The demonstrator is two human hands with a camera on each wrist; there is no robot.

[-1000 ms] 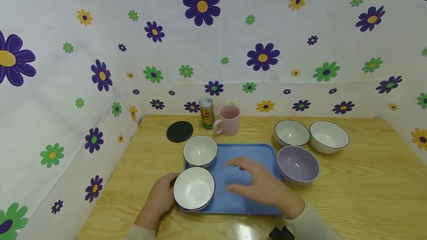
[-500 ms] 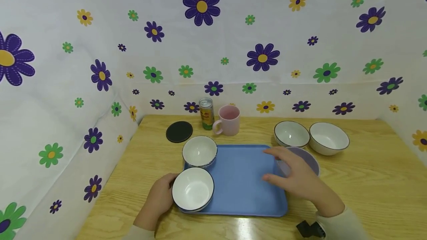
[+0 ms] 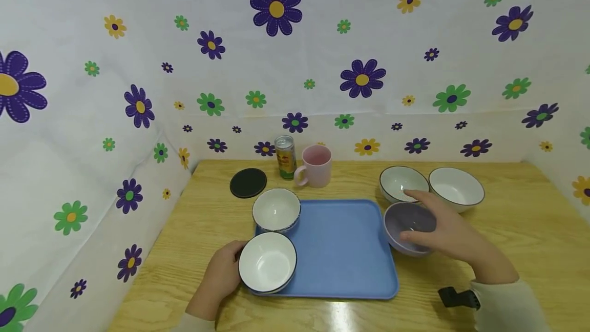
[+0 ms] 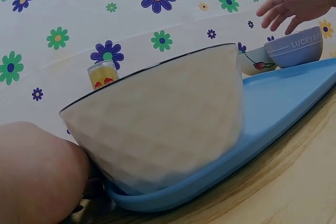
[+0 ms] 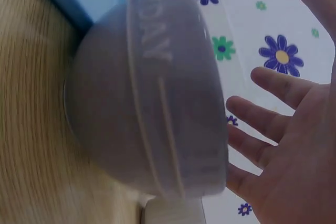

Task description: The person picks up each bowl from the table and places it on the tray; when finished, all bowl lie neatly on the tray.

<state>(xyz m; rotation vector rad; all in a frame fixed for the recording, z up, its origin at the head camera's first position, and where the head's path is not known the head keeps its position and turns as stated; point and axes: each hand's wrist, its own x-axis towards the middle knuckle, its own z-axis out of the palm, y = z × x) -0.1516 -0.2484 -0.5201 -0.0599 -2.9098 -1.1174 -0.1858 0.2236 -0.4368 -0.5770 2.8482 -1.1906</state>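
From my feed the purple bowl (image 3: 401,222) sits on the table (image 3: 511,219) right at the blue tray (image 3: 341,250)'s right edge, and my right hand (image 3: 449,232) hangs wide above it, gripping nothing. I judge it stiff, slick, fairly heavy, chippable ceramic, best pinched across the rim above its raised lettering. My left hand (image 3: 222,273) lies beside the diamond-faceted, dark-rimmed white bowl (image 3: 268,263), fingertips hidden, so I can't tell its grip.
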